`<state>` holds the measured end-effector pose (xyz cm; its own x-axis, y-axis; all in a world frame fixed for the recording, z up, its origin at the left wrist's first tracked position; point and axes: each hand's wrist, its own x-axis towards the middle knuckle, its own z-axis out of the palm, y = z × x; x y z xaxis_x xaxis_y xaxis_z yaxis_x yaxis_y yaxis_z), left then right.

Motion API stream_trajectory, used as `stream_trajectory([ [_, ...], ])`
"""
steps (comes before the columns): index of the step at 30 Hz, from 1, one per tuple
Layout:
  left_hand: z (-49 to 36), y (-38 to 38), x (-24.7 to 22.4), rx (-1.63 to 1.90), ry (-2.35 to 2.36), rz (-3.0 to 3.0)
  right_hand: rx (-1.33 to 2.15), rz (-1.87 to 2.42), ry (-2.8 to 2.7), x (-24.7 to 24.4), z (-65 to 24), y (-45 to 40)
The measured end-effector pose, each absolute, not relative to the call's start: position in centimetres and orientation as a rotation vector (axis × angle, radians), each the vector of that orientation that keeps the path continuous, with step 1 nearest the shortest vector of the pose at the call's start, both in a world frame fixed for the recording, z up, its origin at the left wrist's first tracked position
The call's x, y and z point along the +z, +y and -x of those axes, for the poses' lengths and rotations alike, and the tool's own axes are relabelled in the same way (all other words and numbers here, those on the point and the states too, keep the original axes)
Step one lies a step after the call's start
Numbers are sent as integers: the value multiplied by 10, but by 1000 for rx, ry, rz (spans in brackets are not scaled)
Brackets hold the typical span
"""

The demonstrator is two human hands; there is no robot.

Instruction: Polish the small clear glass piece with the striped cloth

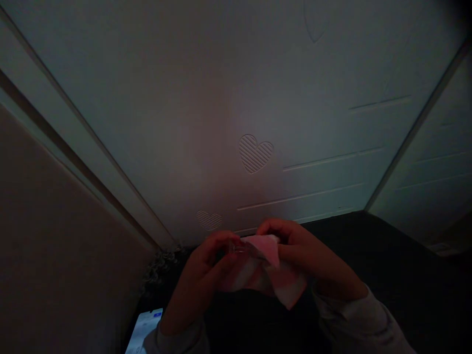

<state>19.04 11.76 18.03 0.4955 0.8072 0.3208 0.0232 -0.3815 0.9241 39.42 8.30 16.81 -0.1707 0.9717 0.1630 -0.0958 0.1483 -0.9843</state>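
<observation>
In dim light, a pink-and-white striped cloth hangs between my two hands. My right hand is closed on the cloth, and a fold of it drapes over the fingers' front. My left hand pinches a small clear, shiny object between thumb and fingers. The far end of that object runs under the cloth, so its kind and length are hidden. The cloth's lower corner dangles free below my right hand.
A lit phone lies at the lower left beside my left forearm. Dark, curled, leafy-looking things sit by the left wall. A white panel with engraved hearts rises behind the dark surface.
</observation>
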Motion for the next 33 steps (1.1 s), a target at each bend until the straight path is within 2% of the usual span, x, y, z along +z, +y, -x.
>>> stream_trajectory([
  [3,-191,118,180,996,707,-1721,1180,845,-1383,165,-395,86],
  [9,-191,120,178,935,737,-1679,1250,859,-1351,159,-395,86],
  [15,-193,121,179,926,783,-1728,1075,839,-1527,164,-395,85],
  [33,-192,125,176,877,822,-1759,1110,896,-1591,162,-395,87],
])
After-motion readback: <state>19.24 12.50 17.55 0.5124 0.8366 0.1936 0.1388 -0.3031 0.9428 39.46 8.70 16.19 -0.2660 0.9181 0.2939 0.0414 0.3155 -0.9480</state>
